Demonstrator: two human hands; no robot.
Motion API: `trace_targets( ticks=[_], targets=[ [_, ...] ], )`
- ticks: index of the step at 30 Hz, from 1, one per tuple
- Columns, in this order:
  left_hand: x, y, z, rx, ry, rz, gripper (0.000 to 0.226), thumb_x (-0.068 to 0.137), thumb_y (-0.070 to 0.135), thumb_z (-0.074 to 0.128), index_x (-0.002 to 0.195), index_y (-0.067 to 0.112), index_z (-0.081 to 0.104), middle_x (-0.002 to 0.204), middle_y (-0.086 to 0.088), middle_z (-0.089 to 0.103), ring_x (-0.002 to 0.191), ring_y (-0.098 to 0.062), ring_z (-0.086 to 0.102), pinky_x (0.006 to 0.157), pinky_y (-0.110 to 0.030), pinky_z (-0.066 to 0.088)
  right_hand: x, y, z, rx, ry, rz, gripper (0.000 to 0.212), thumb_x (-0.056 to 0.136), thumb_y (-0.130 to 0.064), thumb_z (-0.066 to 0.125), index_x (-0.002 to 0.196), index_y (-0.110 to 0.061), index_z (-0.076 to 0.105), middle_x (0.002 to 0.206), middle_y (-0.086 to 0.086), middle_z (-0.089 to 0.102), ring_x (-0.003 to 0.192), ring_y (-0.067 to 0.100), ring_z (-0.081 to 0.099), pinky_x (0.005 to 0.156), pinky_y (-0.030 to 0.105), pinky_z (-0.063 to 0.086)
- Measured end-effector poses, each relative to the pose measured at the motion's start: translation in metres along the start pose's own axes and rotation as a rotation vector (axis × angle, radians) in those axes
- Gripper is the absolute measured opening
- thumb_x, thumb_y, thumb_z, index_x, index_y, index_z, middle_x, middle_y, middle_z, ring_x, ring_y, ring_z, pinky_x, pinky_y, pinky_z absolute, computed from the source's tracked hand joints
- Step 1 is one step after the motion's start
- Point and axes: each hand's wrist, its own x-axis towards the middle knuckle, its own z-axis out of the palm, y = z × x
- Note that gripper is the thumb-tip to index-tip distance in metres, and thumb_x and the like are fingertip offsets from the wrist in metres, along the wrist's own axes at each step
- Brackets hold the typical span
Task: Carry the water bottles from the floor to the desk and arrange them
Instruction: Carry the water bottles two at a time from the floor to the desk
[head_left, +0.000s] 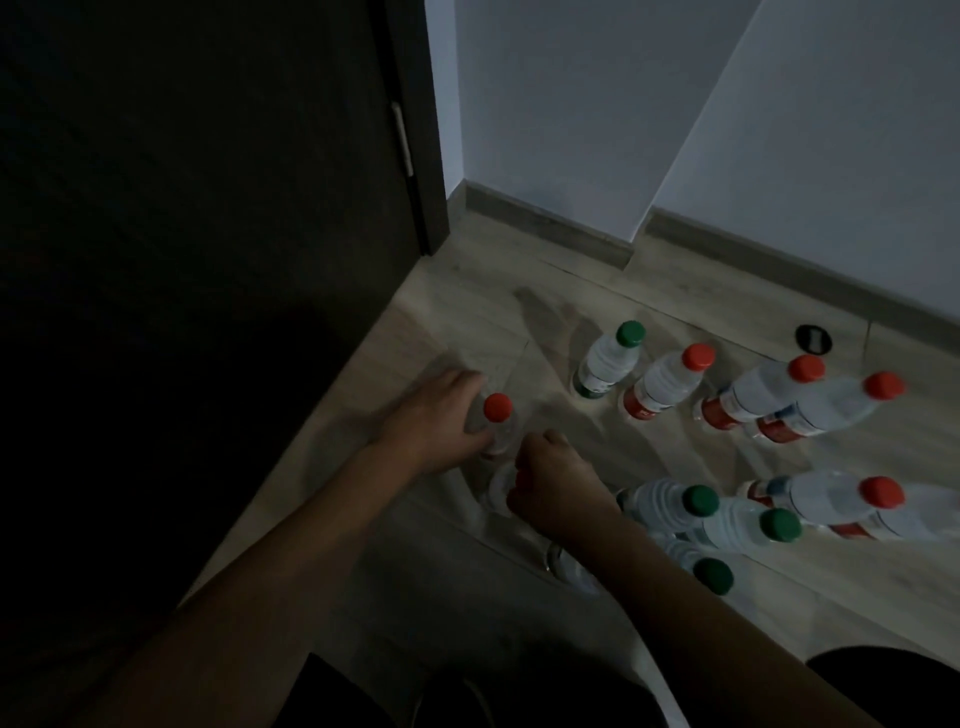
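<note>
Red-capped bottle stands on the wooden floor beside the dark door, the left hand curling its fingers round its body, seemingly to lift it. Just nearer than it, the right hand closes over another bottle's top, cap hidden. Further from the door, the other bottles stand clustered near the wall; no worktop shows.

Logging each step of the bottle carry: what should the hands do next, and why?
Probably lift both. The left hand grips the red-capped bottle, and the right hand is curled over another bottle, both on the floor.
</note>
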Motion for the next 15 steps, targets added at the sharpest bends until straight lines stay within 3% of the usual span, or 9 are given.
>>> trace_targets(
  ticks=[3, 6, 10, 15],
  targets=[
    [0.003, 0.017, 0.004, 0.023, 0.050, 0.087, 0.065, 0.087, 0.042, 0.062, 0.141, 0.015, 0.040, 0.136, -0.007, 0.046, 0.121, -0.024, 0.046, 0.091, -0.028, 0.038, -0.003, 0.010, -0.016, 0.016, 0.005, 0.029, 0.022, 0.078, -0.022, 0.067, 0.094, -0.019, 0.051, 0.106, 0.003, 0.047, 0.086, 0.022, 0.055, 0.072, 0.032, 0.048],
    [0.011, 0.028, 0.010, 0.145, 0.018, 0.066, 0.048, 0.089, 0.035, 0.059, 0.129, 0.012, 0.048, 0.126, -0.010, 0.046, 0.112, -0.030, 0.049, 0.089, -0.040, 0.045, -0.001, 0.016, -0.027, 0.011, 0.005, 0.039, 0.026, 0.078, -0.022, 0.067, 0.099, -0.016, 0.054, 0.109, 0.005, 0.047, 0.093, 0.026, 0.056, 0.078, 0.036, 0.050],
    [0.017, 0.033, 0.016, 0.179, 0.023, 0.000, 0.026, 0.093, 0.027, 0.055, 0.109, 0.007, 0.054, 0.116, -0.012, 0.050, 0.099, -0.031, 0.057, 0.074, -0.033, 0.040, 0.003, 0.023, -0.035, 0.024, 0.025, 0.078, 0.032, 0.080, -0.021, 0.068, 0.108, -0.014, 0.054, 0.114, 0.007, 0.046, 0.097, 0.028, 0.056, 0.078, 0.034, 0.048],
    [0.010, 0.045, -0.005, 0.148, 0.002, -0.075, 0.032, 0.088, 0.032, 0.061, 0.111, 0.010, 0.058, 0.120, -0.009, 0.055, 0.106, -0.028, 0.057, 0.087, -0.032, 0.045, 0.000, 0.010, -0.066, 0.049, 0.096, 0.092, 0.029, 0.079, -0.018, 0.068, 0.105, -0.012, 0.057, 0.112, 0.007, 0.050, 0.096, 0.025, 0.057, 0.081, 0.037, 0.052]
  ],
)
